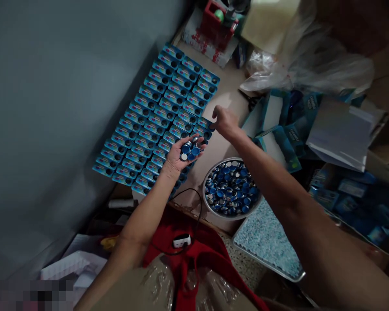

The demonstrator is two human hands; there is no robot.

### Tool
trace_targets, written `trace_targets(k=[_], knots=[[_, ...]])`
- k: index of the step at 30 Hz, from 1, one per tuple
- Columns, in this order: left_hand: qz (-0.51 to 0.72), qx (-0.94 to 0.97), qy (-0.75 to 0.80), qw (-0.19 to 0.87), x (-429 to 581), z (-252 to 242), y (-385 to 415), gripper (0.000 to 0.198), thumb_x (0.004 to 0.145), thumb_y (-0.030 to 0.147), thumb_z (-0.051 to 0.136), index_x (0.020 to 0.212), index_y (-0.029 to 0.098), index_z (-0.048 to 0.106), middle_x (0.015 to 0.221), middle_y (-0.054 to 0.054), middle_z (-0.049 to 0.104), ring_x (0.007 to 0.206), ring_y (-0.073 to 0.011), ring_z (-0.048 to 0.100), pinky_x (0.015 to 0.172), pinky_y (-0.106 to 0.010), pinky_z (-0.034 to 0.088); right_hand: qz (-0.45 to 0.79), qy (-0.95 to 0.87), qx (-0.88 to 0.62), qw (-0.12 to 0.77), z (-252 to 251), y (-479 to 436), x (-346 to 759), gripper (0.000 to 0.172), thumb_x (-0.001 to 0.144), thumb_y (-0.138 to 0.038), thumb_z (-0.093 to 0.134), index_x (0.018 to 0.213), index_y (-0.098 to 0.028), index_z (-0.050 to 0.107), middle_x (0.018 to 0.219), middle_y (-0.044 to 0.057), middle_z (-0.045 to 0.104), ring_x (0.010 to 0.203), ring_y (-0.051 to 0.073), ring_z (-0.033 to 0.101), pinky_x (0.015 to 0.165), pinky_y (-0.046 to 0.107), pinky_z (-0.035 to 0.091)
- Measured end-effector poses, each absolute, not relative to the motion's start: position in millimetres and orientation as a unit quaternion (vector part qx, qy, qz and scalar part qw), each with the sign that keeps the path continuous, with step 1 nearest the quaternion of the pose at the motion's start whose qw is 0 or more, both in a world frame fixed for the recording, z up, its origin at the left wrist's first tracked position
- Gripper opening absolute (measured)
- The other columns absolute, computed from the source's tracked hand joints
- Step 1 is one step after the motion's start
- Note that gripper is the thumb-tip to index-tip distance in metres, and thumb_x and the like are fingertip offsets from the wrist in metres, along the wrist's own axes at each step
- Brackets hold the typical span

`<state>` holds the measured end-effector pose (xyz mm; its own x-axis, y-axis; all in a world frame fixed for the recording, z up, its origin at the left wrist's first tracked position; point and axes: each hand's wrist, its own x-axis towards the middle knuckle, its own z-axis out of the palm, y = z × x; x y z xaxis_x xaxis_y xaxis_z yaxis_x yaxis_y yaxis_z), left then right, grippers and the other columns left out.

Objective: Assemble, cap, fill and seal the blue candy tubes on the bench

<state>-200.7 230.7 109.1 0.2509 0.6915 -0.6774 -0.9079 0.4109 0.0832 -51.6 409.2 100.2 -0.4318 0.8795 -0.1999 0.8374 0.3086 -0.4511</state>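
Observation:
My left hand [179,154] is palm up and cupped under several small round metal caps [190,149], some showing blue insides and one a white face. My right hand [226,121] reaches to the right edge of the rows of small blue boxes [155,120], its fingers pinched at the end of one box. What sits between those fingertips is too small to make out. Most boxes show a dark round spot near one end. Below my right forearm stands a round metal bowl [205,199] full of the same blue and silver caps.
A tray of pale blue bits [269,239] lies beside the bowl. Opened blue cartons [280,149], scissors [250,99] and clear plastic bags [330,65] are at the right. A red tape dispenser [215,28] stands at the back. The wall [68,86] borders the left.

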Motion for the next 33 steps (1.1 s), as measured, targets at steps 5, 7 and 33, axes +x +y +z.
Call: trace_targets(k=[5, 7, 33], knots=[[0.51, -0.189, 0.383, 0.747, -195.6, 109.7, 234.0, 0.029, 0.097, 0.025, 0.055, 0.117, 0.015, 0.074, 0.096, -0.009, 0.082, 0.096, -0.0241, 0.079, 0.096, -0.042, 0.063, 0.315, -0.774, -0.549, 0.026, 140.8, 343.5, -61.6, 0.031, 0.094, -0.05, 0.064, 0.097, -0.022, 0.075, 0.087, 0.006, 0.076, 0.085, 0.023, 0.07, 0.078, 0.033, 0.05], [0.505, -0.209, 0.414, 0.727, -189.7, 109.4, 237.4, 0.026, 0.095, 0.022, 0.058, 0.115, 0.016, 0.074, 0.086, -0.005, 0.081, 0.087, -0.0212, 0.079, 0.096, -0.041, 0.063, 0.334, -0.767, -0.547, 0.027, 148.3, 326.9, -65.7, 0.026, 0.088, -0.047, 0.07, 0.092, -0.022, 0.075, 0.082, 0.004, 0.075, 0.081, 0.022, 0.069, 0.073, 0.032, 0.05], [0.547, -0.215, 0.306, 0.749, -214.4, 110.1, 243.7, 0.035, 0.101, 0.031, 0.05, 0.124, 0.015, 0.07, 0.117, -0.011, 0.079, 0.109, -0.0267, 0.076, 0.09, -0.038, 0.064, 0.211, -0.819, -0.522, -0.111, 109.2, 386.3, -61.5, 0.031, 0.071, -0.02, 0.079, 0.101, -0.022, 0.07, 0.096, 0.005, 0.073, 0.089, 0.028, 0.068, 0.075, 0.034, 0.049]])
